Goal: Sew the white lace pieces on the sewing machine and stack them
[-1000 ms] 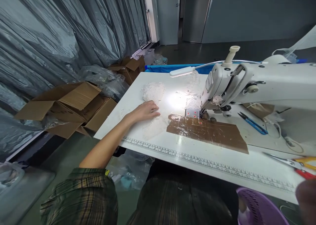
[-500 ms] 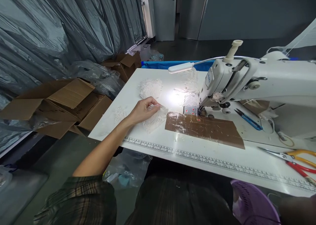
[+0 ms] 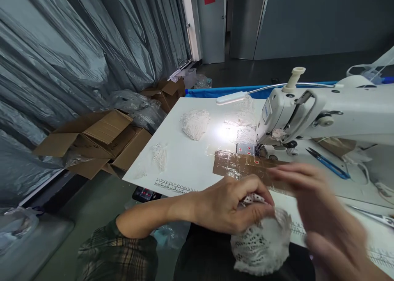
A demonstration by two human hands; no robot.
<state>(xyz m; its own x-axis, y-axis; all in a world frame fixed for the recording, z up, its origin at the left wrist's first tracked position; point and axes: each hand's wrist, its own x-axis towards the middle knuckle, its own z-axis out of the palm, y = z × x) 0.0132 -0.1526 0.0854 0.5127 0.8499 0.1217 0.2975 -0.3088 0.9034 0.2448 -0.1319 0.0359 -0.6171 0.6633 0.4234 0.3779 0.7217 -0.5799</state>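
my l hand (image 3: 237, 205) pinches the white lace piece (image 3: 261, 250), off the tabletop (image 3: 184, 162) since a sec ago & now over my lap (image 3: 197, 256), so prob reachable w/ both hands; my r hand (image 3: 326, 215), blurred, is beside it, thumb & fingers wide

Tbl (image 3: 181, 162) room L, obstacle R: sewing mach (image 3: 347, 106)

**Lacy white cloth piece (image 3: 261, 250) left the white flat tabletop (image 3: 175, 151)**

The bare left hand (image 3: 229, 205) pulled the cloth from the tabletop's middle to the front edge, pinching it up over the lap. The bare right hand (image 3: 328, 215), before just a blur at the far side, came in close beside the cloth. Its fingers covered part of the shiny brown sheet (image 3: 237, 164).
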